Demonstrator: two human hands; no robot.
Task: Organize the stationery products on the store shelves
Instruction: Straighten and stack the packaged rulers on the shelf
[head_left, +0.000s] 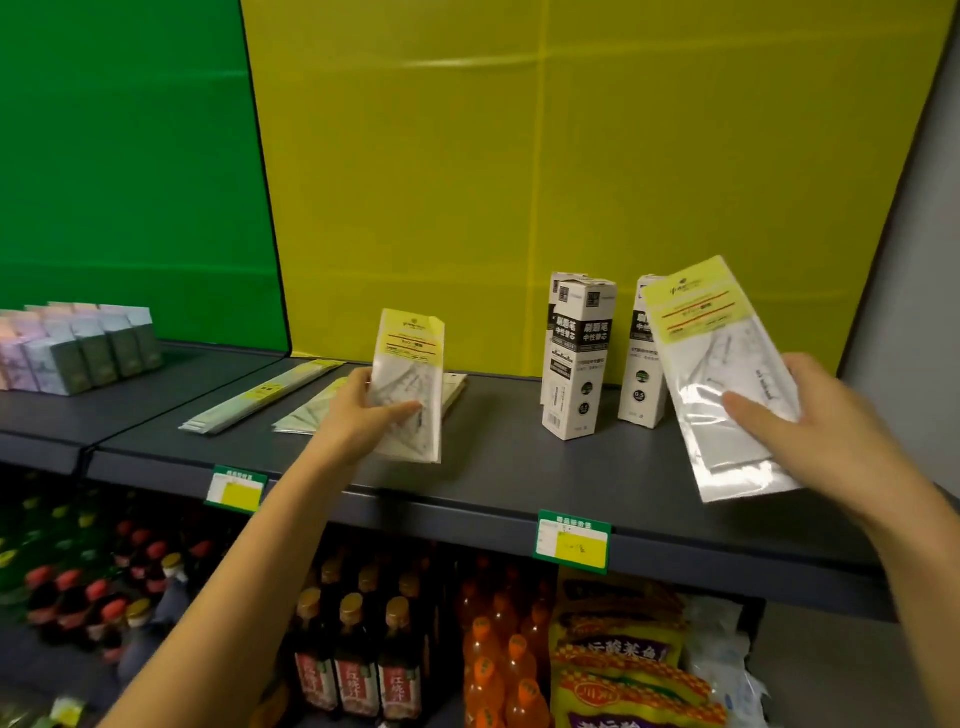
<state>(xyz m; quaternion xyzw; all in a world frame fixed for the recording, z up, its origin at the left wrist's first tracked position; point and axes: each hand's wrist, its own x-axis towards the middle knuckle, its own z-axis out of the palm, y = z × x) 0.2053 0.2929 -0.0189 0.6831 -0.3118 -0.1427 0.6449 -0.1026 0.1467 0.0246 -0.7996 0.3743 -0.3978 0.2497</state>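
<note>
R hand (810, 415): grasps ruler-set pkt (722, 374), tilted, above shelf (493, 462) front edge.
L hand (363, 410): grasps second pkt (410, 384), upright over flat pkt pile (306, 413).
Handling, est.: light, thin, slick film, bendy; hold by side edges.
Behind: refill boxes (576, 358), upright.

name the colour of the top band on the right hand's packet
Yellow with thin red lines; the head view shows the packet in the right hand.
</note>
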